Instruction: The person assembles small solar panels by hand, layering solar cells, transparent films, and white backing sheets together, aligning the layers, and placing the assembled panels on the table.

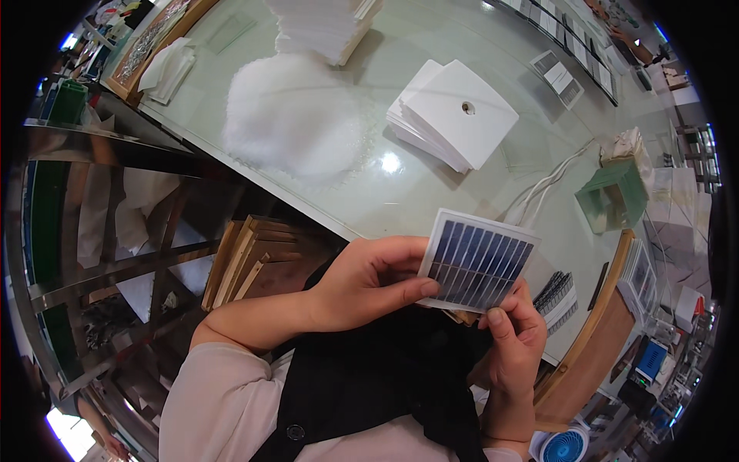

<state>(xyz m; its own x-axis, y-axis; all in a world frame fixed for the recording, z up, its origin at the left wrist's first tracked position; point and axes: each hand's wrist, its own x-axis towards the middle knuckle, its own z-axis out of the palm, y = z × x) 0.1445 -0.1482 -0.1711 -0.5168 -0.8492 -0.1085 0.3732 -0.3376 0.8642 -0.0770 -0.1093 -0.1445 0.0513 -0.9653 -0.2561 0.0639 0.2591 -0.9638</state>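
A small solar panel [485,258] with dark blue cells, thin silvery lines and a white border is held up in front of me, tilted, over the near edge of the table. My left hand [377,281] grips its left side, thumb on the face and fingers behind. At the lower right corner, my right hand [517,331] pinches the edge between thumb and fingers. Something small and brownish shows under the panel's lower edge, too hidden to name. Beyond it lies a fanned stack of white square sheets [439,115], the top one with a round hole.
On the pale glossy table [369,212] are a heap of fluffy white material [285,115] and a tall white stack [319,31]. White cables [550,181] run toward a green glass-like box [613,196] at right. Wooden boards [258,266] stand below left; a blue fan [564,445] sits low right.
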